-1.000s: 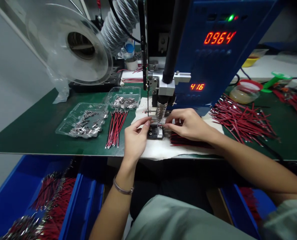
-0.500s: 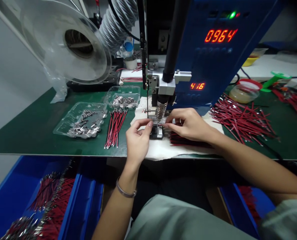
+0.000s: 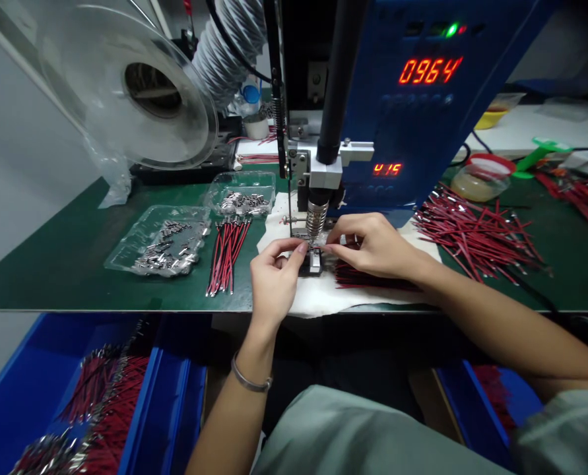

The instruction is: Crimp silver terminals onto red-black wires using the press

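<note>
My left hand [image 3: 272, 280] pinches a small metal part at the left side of a black fixture [image 3: 311, 262] under the machine's coiled tip [image 3: 315, 220]. From the right, my right hand [image 3: 373, 245] pinches a thin piece at the same fixture, fingers closed; what it holds is too small to name. A bunch of red wires [image 3: 367, 276] lies under my right wrist on a white cloth [image 3: 323, 297].
A blue machine [image 3: 412, 105] with red digit readouts stands behind the fixture. Two clear trays of metal sleeves [image 3: 162, 241] [image 3: 244, 196] and a red wire bundle [image 3: 227, 254] lie left. A heap of red wires [image 3: 476, 234] lies right. Blue bins [image 3: 86, 396] sit below the table edge.
My left hand has shifted slightly right, closer over the fixture. The lower readout changed from 416 to 415. My right hand has barely moved.
</note>
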